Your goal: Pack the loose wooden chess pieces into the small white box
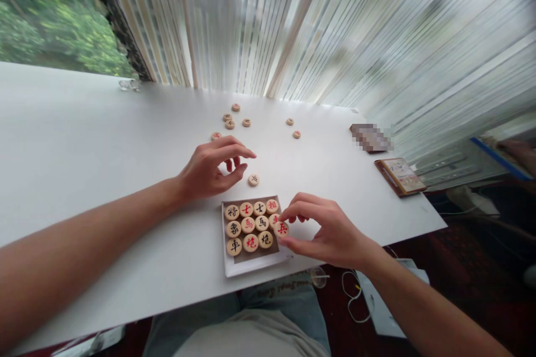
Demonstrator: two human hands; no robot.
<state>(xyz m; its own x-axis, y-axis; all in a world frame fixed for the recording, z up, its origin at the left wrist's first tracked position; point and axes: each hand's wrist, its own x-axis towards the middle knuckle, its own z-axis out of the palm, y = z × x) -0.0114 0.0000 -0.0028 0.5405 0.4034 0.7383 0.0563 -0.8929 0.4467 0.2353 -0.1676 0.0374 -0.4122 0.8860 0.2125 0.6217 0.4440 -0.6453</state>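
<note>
Holding a red disc at the box's 3 o'clock side

Taking my clock from the middle of the box (pixel 262 268), nearest on the white table (pixel 167 245), I count eleven discs inside it, their red or black characters facing up. The right hand (pixel 330 228) has the red disc (pixel 282 229) pinched between thumb and fingers at 3 o'clock, overlapping a neighbour in my view; I can't tell whether the two touch. Bare floor shows at 4 o'clock, with more along the 6 o'clock side.

I'd judge the step in hand to be positioning that disc. From here, setting it down would call for a level, light pinch, a small shift toward the bare corner and a release that doesn't nudge the row.

At 12 o'clock, just beyond the rim, lies a loose disc (pixel 253 179). The left hand (pixel 213 170) hovers beside it around 11, thumb and fingers apart, holding nothing. The two hands are apart from each other.

Farther out, seven more discs (pixel 247 122) are scattered between 11 and 1. A book (pixel 401 175) lies toward 2, and the curtain (pixel 251 28) hangs behind everything.
</note>
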